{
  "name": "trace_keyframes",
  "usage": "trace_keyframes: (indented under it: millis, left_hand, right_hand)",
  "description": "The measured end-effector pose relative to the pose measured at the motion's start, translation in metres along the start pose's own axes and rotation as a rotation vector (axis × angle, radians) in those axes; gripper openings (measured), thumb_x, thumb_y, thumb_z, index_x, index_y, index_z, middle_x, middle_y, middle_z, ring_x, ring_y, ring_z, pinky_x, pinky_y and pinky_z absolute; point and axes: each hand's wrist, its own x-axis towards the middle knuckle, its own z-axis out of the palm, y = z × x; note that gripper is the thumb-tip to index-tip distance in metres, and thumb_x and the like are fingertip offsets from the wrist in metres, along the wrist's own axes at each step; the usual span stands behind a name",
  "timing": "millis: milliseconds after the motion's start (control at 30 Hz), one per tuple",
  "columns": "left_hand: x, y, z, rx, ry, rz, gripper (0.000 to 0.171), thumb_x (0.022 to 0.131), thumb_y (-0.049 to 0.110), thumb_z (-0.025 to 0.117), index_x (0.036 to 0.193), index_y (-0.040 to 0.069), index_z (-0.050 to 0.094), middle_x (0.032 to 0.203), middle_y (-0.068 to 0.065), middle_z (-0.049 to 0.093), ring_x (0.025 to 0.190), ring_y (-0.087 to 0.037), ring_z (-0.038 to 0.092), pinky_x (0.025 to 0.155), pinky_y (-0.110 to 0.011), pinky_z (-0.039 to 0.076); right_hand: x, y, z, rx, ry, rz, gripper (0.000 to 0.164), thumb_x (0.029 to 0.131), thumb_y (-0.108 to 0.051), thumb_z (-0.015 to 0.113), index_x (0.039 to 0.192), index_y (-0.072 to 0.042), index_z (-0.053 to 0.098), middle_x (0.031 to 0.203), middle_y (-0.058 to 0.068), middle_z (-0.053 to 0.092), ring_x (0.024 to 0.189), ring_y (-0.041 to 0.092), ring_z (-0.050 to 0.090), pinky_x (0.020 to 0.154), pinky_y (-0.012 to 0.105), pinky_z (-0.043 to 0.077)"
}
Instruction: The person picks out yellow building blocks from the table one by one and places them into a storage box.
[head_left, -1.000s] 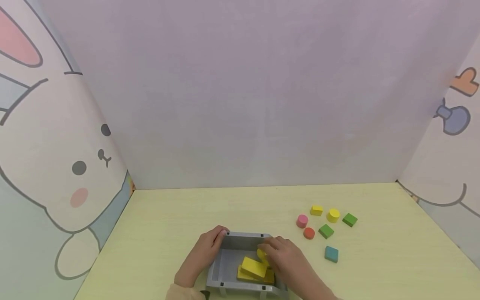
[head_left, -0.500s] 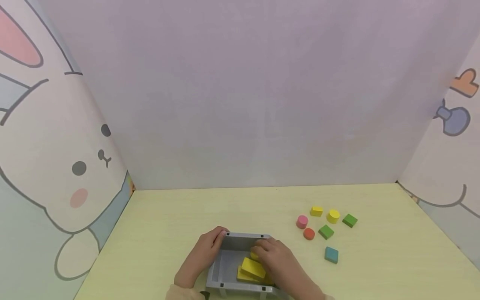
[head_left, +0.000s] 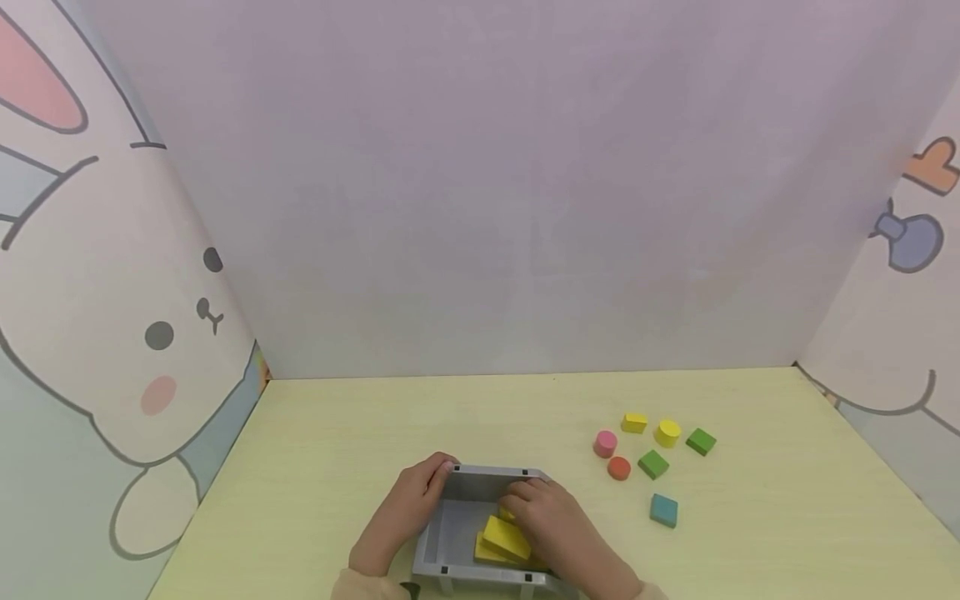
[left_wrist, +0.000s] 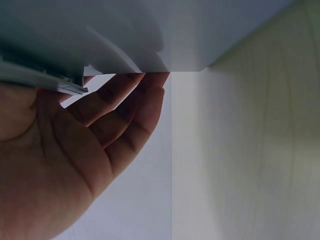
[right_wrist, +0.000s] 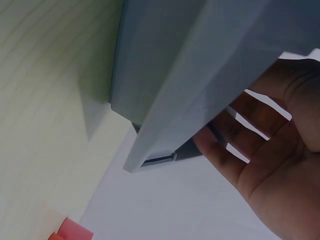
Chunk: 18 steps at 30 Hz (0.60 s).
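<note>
A grey plastic bin [head_left: 453, 533] stands at the table's front. My left hand [head_left: 408, 504] holds its left wall, thumb at the rim. In the left wrist view, that hand's fingers [left_wrist: 132, 132] lie along the outer side of the wall. My right hand [head_left: 551, 525] reaches over the right wall into the bin, fingers bent down around a small yellow block [head_left: 506, 514], which they mostly cover. Below it, one yellow rectangular block [head_left: 506, 537] lies tilted on another yellow block [head_left: 487, 552]. The right wrist view hides the fingertips behind the bin wall.
Right of the bin on the pale table [head_left: 337, 433] lie a pink cylinder [head_left: 605, 444], a red disc [head_left: 618, 468], a yellow block [head_left: 634, 423], a yellow cylinder [head_left: 667, 432], green blocks [head_left: 653, 464] and a teal block [head_left: 663, 511]. A pale wall [head_left: 525, 250] rises behind.
My right hand has moved left and slightly lower inside the bin, with the small yellow block at its fingers. My left hand and the bin have stayed in place.
</note>
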Motion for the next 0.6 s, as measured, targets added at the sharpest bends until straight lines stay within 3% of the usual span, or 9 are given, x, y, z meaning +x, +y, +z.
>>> trace_keyframes:
  millis: [333,600]
  left_hand:
    - [-0.0012,-0.0014,0.0009,0.001,-0.002,0.002,0.027,0.100,0.026,0.036,0.100,0.011,0.058,0.097,-0.004,0.064,0.082,-0.014,0.053,0.074,-0.044,0.051]
    - [-0.0006,-0.0018,0.0009,0.002,-0.006,-0.002,0.025,0.100,0.025,0.036,0.101,0.012,0.058,0.098,-0.004,0.065,0.087,-0.015,0.056,0.078,-0.044,0.051]
  right_hand:
    - [0.0060,0.0022,-0.0026,0.001,-0.130,0.011,0.016,0.077,-0.007,0.069,0.090,-0.017,0.070,0.083,-0.005,0.068,0.077,0.012,0.056,0.073,0.030,0.052]
    - [0.0084,0.0052,-0.0009,0.016,-0.160,-0.002,0.018,0.075,-0.005,0.069,0.086,-0.019,0.071,0.079,-0.006,0.068,0.070,0.009,0.054,0.067,0.026,0.052]
